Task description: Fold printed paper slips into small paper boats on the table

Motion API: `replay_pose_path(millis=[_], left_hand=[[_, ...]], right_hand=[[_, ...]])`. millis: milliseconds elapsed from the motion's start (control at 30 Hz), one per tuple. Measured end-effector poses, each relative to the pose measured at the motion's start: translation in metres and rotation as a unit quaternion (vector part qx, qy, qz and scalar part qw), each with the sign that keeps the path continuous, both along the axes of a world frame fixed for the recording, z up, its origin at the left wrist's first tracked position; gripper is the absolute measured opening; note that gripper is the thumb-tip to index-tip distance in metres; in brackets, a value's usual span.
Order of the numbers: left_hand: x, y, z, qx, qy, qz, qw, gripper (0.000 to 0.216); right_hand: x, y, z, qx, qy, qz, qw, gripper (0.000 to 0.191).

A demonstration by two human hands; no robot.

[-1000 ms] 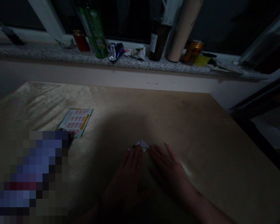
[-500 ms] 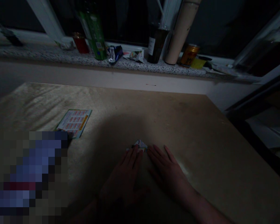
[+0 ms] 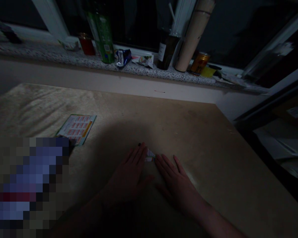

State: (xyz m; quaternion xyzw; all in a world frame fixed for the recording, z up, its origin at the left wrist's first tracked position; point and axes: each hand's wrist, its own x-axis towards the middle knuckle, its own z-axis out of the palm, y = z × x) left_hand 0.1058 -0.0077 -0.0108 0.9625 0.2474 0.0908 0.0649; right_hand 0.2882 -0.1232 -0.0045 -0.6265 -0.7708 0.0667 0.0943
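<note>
A small folded piece of printed paper (image 3: 150, 154) lies on the tan table (image 3: 188, 132), partly hidden beneath my fingers. My left hand (image 3: 130, 172) rests flat across its left side with fingers stretched forward. The fingertips of my right hand (image 3: 173, 177) touch its right corner, and that hand too is flat, its little finger spread away. How the paper is folded underneath cannot be seen.
A printed card with red number blocks (image 3: 80, 127) lies at the left, beside a pixelated blue shape (image 3: 34, 175). On the granite sill (image 3: 129, 71) behind stand a green bottle (image 3: 105, 43), a dark bottle (image 3: 166, 51), a tall tan tube (image 3: 193, 36) and a gold can (image 3: 200, 63).
My left hand has slid slightly left and forward over the paper, uncovering more of its middle. My right hand stays nearly in place at the corner. The view has shifted a little.
</note>
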Motion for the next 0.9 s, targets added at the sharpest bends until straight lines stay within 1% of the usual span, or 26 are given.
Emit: replay_pose_path(millis=[100,200,300,367,500,533,700,800,900], left_hand=[[0.002,0.000,-0.003,-0.023,0.005,0.001,1.000,0.078],[0.001,-0.001,-0.004,-0.039,-0.010,0.006,0.999,0.082],[0.000,-0.001,-0.005,-0.046,-0.027,0.007,0.999,0.081],[0.000,-0.001,-0.004,-0.049,-0.027,0.005,0.998,0.078],[0.001,-0.001,-0.002,-0.049,-0.019,0.003,0.999,0.072],[0.001,-0.002,-0.001,-0.046,-0.018,0.004,0.999,0.071],[0.007,-0.001,0.010,-0.041,0.009,0.021,0.999,0.065],[0.012,0.005,0.017,-0.043,0.008,0.046,0.998,0.056],[0.017,0.014,0.016,-0.031,-0.013,0.062,0.997,0.052]], right_hand=[[-0.002,0.000,0.002,-0.004,-0.001,-0.003,1.000,0.064],[-0.003,0.000,0.004,-0.009,-0.001,-0.007,1.000,0.062],[-0.003,0.000,0.007,-0.003,0.014,0.002,1.000,0.060],[-0.002,0.003,0.008,0.014,0.031,0.001,0.999,0.058],[0.005,0.022,0.002,0.081,0.043,-0.048,0.995,0.056],[0.007,0.029,-0.001,0.085,0.043,-0.053,0.994,0.056],[0.012,0.060,-0.011,0.064,0.041,-0.040,0.996,0.046],[0.011,0.066,-0.011,0.060,0.028,-0.024,0.998,0.044],[0.010,0.064,-0.010,0.061,0.022,-0.017,0.998,0.044]])
